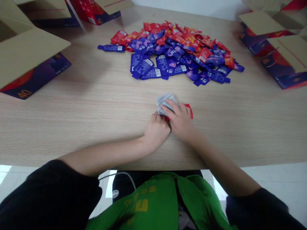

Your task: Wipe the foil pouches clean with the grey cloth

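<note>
Near the middle of the wooden table, my right hand (179,121) is closed over a grey-white packet (166,99) and a red packet (189,110). The red one shows beyond its knuckles and between my hands. My left hand (157,129) is closed beside it, fingers curled against the lower edge of the packets; what those fingers pinch is hidden. Further back lies a heap of small packets, red ones (187,38) mostly behind and blue ones (163,64) in front.
Open cardboard boxes stand on the table (72,118) at the left (35,80), back left (96,12) and right (285,67). A single blue packet (111,48) lies left of the heap. The table's front edge is close to my forearms.
</note>
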Available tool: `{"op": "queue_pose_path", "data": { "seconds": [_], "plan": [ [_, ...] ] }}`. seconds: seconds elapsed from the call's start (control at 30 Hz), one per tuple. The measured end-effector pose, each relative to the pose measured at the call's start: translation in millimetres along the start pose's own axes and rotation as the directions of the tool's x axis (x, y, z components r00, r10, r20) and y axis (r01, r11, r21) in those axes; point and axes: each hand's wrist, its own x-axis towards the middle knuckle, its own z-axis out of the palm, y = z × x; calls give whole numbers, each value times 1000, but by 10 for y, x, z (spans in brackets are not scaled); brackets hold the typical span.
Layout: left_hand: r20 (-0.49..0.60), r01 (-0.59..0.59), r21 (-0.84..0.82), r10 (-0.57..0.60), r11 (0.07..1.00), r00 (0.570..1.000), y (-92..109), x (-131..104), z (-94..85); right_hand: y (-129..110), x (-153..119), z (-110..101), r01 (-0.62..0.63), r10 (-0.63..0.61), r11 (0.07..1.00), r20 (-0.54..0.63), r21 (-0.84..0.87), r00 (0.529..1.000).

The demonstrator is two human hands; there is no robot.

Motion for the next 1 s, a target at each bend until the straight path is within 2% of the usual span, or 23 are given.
{"op": "queue_pose_path", "data": {
  "seconds": [0.07,0.13,0.37,0.5,0.6,0.7,0.83,0.93,1.0],
  "plan": [
    [5,-9,9,9,1000,1000,5,2,-13,-5,-29,40,17,-14,998,59,-60,998],
    [-5,-14,39,15,999,1000,12,2,-16,67,-96,45,-1,6,996,57,-89,998],
    [-12,-1,42,1,999,1000,23,0,0,493,-426,-24,-193,186,979,-100,-68,977],
    [-17,8,42,-7,999,1000,31,7,18,787,-505,-40,-121,118,992,-73,-35,990],
    [-10,13,67,-12,998,1000,45,5,34,930,-445,-112,-107,107,994,-23,1,994],
    [-5,23,64,-23,998,1000,50,1,41,822,-294,-215,-99,103,991,-41,87,994],
    [-13,17,23,-17,1000,1000,40,2,23,324,-33,-209,32,-22,993,-89,114,996],
    [5,13,-13,-13,1000,1000,29,12,2,29,96,-78,62,-63,997,9,43,998],
    [15,15,-9,-15,1000,1000,25,17,-3,-16,100,1,45,-43,999,76,-22,996]
  ]
}}
